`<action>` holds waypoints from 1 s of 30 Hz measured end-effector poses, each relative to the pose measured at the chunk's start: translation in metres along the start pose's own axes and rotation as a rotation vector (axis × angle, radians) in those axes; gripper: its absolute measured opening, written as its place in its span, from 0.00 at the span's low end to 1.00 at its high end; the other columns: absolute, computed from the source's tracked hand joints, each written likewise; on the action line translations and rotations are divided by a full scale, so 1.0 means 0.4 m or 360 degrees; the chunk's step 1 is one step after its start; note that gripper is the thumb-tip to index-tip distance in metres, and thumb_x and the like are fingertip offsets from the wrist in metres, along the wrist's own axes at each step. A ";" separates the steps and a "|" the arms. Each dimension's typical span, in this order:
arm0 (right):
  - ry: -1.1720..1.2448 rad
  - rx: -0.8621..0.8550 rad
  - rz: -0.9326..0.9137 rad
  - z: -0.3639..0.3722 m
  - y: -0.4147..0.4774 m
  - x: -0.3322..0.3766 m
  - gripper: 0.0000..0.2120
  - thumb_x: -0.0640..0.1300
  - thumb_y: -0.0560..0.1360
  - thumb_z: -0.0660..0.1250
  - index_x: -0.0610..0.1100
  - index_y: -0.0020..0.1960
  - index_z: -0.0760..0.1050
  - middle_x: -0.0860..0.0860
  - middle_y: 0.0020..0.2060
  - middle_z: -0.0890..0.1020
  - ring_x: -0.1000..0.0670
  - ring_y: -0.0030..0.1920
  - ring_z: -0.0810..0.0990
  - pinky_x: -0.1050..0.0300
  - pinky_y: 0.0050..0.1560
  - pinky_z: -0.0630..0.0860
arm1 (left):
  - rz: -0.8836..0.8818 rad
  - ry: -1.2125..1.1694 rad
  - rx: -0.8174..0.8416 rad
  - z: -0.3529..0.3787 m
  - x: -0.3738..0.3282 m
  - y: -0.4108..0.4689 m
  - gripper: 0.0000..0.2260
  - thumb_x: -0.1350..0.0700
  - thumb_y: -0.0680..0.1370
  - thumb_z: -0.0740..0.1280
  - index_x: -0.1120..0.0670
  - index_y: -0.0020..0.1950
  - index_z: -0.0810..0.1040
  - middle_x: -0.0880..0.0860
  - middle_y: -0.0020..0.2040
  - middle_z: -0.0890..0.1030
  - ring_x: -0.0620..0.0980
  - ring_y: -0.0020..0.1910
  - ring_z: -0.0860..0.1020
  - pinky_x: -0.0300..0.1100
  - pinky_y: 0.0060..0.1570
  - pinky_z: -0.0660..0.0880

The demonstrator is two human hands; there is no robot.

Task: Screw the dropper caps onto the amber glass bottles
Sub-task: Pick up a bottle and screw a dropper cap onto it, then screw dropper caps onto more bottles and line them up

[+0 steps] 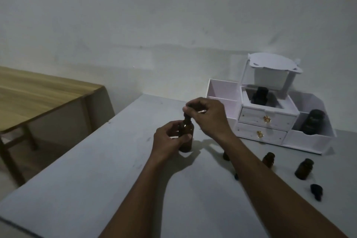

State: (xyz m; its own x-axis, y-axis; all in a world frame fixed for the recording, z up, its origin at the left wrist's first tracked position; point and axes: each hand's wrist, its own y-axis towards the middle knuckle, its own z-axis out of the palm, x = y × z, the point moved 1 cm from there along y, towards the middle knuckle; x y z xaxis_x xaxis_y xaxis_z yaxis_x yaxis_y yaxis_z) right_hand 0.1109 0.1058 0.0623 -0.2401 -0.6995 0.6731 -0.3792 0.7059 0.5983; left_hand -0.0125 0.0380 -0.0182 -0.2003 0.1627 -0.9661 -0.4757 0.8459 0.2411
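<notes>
An amber glass bottle (186, 137) stands upright on the grey table (96, 176), and my left hand (168, 141) grips its body from the left. My right hand (206, 117) pinches the black dropper cap (187, 115) that sits on the bottle's neck. Two smaller uncapped amber bottles (269, 159) (303, 168) stand to the right. A loose black dropper cap (316, 191) lies near the right edge. Part of another bottle (225, 156) and a small dark piece (236, 176) show beside my right forearm.
A white desk organiser (270, 121) with two drawers stands at the back right; a dark bottle (259, 95) sits in its top compartment and a larger dark one (314, 121) in its right bin. A wooden table (38, 98) stands to the left, across a gap.
</notes>
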 end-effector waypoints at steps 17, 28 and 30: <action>-0.0216 0.0180 0.0049 -0.187 -0.100 -0.028 0.09 0.44 0.72 0.75 0.48 0.52 0.83 0.57 0.43 0.84 0.61 0.43 0.83 0.69 0.44 0.79 | 0.0847 0.0168 -0.0532 0.021 -0.095 -0.069 0.10 0.57 0.72 0.73 0.54 0.53 0.82 0.46 0.43 0.83 0.44 0.42 0.81 0.38 0.42 0.78; -0.1089 0.1082 0.0347 -0.272 -0.276 -0.121 0.17 0.39 0.74 0.71 0.54 0.60 0.78 0.53 0.62 0.76 0.53 0.60 0.75 0.59 0.58 0.73 | 0.0273 0.0253 0.0354 0.191 -0.079 -0.138 0.16 0.62 0.72 0.76 0.54 0.58 0.80 0.48 0.48 0.81 0.43 0.45 0.81 0.34 0.45 0.79; -0.1111 0.1093 0.0319 -0.263 -0.280 -0.130 0.15 0.41 0.74 0.71 0.54 0.58 0.79 0.52 0.61 0.77 0.53 0.56 0.77 0.58 0.56 0.75 | 0.0155 0.0300 0.0383 0.207 -0.074 -0.133 0.19 0.60 0.72 0.77 0.52 0.61 0.79 0.48 0.54 0.80 0.45 0.51 0.80 0.35 0.46 0.79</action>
State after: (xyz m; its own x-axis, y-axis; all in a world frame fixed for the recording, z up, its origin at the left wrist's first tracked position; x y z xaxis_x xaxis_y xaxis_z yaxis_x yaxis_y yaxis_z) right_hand 0.2600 0.0750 0.0063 -0.7438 -0.6390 0.1963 -0.6556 0.7546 -0.0274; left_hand 0.0896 0.0301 -0.0101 -0.4005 0.1709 -0.9002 -0.2349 0.9304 0.2812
